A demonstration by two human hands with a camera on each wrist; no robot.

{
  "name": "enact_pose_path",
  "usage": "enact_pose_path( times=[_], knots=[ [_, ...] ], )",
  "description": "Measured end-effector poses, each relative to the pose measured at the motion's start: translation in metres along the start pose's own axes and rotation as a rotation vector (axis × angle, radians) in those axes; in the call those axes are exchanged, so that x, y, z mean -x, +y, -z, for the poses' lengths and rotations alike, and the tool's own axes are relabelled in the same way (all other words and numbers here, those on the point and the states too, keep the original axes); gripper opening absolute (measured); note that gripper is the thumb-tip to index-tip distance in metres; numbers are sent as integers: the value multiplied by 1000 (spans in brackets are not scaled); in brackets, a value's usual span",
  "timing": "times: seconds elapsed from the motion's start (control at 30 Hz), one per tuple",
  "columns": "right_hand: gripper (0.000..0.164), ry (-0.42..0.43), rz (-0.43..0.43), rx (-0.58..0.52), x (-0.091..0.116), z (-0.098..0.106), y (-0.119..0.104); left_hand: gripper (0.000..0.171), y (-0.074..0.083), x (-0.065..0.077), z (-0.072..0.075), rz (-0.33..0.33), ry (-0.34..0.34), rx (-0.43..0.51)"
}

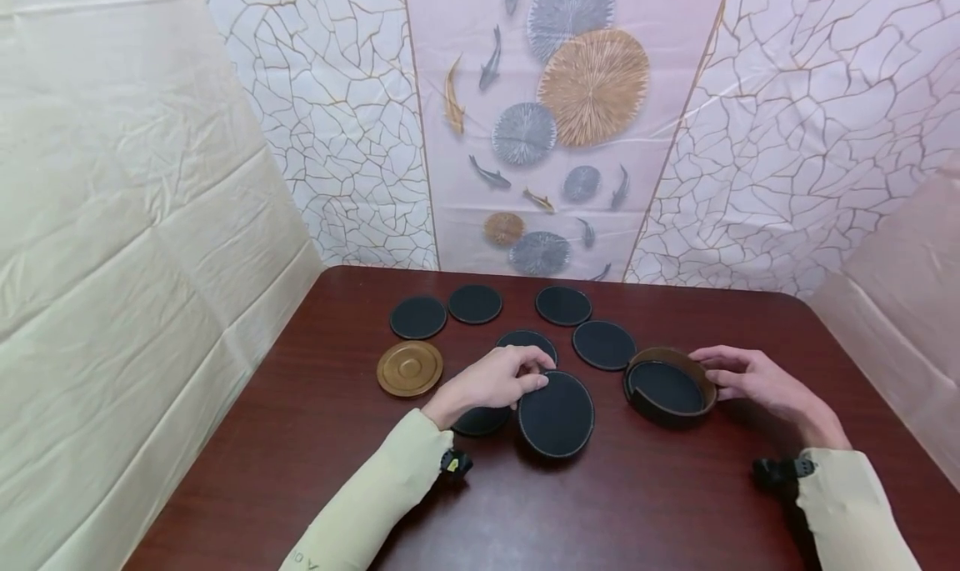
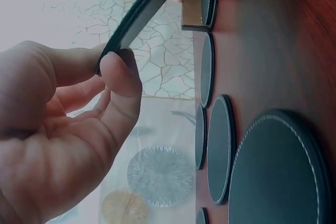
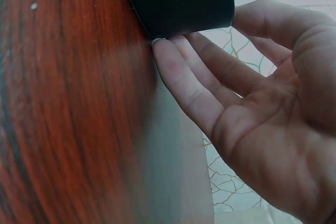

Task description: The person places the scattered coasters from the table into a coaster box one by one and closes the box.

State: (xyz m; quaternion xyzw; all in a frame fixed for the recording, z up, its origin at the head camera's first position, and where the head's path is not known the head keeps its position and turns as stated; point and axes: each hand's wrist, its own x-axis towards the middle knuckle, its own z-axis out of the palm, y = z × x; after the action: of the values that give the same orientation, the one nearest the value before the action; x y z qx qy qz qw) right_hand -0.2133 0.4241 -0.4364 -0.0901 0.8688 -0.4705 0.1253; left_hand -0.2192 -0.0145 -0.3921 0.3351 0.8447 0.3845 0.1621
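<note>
Between thumb and fingers, my left hand (image 1: 498,375) pinches a round black coaster (image 1: 557,417) by its edge, tilted above the table; its stitched rim shows. In the left wrist view the left hand (image 2: 79,114) holds this coaster (image 2: 139,14) nearly edge-on. My right hand (image 1: 761,383) touches the outer right side of a round coaster holder (image 1: 701,367), brown inside, with a notch in its front wall and a black disc at the bottom. The right wrist view shows the right hand (image 3: 262,93) with extended fingers against the holder's dark wall (image 3: 181,3).
Several black coasters lie flat behind and left of the hands, among them one (image 1: 603,344) beside the holder and one (image 1: 480,423) partly under the left hand. A brown ridged disc (image 1: 410,368) lies at left. Patterned cloth (image 1: 360,121) hangs behind the wooden table (image 1: 600,513).
</note>
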Motion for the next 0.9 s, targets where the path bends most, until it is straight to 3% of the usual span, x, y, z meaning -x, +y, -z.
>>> enact_pose_path(
  times=[0.9],
  knots=[
    [46,-4,14,-32,-2,0,5,31,20,-59,-20,76,123,298]
  ],
)
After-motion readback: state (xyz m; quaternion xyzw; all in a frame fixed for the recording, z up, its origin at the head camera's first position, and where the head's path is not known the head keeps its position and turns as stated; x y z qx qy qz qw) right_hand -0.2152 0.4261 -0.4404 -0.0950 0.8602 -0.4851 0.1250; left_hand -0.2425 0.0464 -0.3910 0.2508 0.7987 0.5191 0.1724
